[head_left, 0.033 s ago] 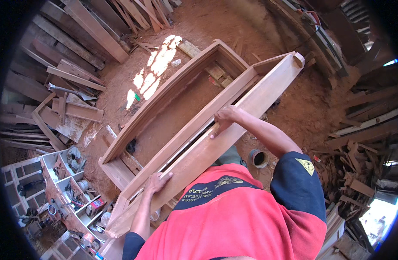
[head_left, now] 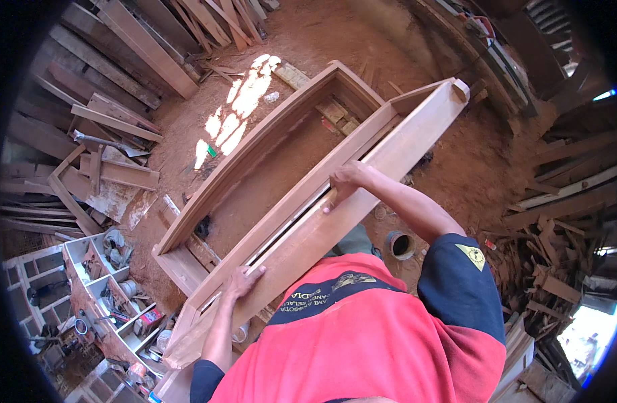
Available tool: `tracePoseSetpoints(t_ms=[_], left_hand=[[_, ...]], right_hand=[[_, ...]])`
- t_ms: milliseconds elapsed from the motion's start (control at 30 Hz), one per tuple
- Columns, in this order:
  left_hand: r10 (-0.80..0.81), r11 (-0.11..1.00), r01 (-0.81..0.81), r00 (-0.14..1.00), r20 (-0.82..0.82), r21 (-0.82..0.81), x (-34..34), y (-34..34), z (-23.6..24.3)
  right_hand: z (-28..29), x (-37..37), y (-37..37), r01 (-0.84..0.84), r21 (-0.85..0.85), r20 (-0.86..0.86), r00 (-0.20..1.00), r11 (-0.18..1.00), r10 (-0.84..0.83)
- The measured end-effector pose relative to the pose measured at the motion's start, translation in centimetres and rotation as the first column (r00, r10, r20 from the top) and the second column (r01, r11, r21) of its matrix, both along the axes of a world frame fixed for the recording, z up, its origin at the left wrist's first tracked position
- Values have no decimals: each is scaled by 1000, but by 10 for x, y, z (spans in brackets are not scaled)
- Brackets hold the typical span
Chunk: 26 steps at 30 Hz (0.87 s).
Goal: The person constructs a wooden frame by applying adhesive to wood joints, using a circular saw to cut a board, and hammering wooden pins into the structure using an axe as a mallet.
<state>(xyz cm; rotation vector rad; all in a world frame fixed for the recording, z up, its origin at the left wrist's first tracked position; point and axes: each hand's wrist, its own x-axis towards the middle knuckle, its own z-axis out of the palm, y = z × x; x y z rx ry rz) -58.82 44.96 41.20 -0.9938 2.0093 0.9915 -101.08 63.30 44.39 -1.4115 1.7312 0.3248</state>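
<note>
A long, pale reddish-brown wooden board [head_left: 395, 148] runs diagonally in front of my body, along the near side of a large wooden frame [head_left: 254, 161]. My right hand [head_left: 346, 181] is closed over its upper edge near the middle, thumb on the broad face and fingers reaching into the narrow gap behind. Lower down to the left, my left hand [head_left: 237, 285] grips the same edge, its thumb along the face and its other fingers partly hidden. Through the slot between board and frame shows a thin white strip. The board's far right end has a rounded block.
White divided shelving [head_left: 123, 312] with tools and cans stands at lower left. Planks [head_left: 147, 47] lean at upper left, and scrap wood [head_left: 550, 282] is piled at right. An open can [head_left: 400, 245] sits by my right forearm. The floor is reddish dirt.
The whole view has shifted very slightly. Both hands keep their places on the board.
</note>
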Motion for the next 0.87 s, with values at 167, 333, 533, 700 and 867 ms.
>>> tracePoseSetpoints(t_ms=[167, 333, 533, 700, 867], left_hand=[[2, 976, -29, 992, -127, -215, -13, -15, 16], [119, 872, -251, 941, -316, -420, -33, -23, 33], [-133, 422, -537, 760, -636, -730, -36, 14, 11], [-255, 198, -629, 708, -659, -752, -49, 116, -18], [98, 688, -556, 708, -699, -466, -44, 205, -56]], right_hand=[[6, -8, -15, 53, -86, -45, 997, 995, -57], [-3, -8, -25, 9, -451, -194, 975, 892, -109], [-18, -13, -41, -20, -626, -196, 972, 780, -132], [-31, -27, -57, 29, -688, -128, 979, 725, -161], [-58, -43, -72, 40, -702, -118, 978, 711, -171]])
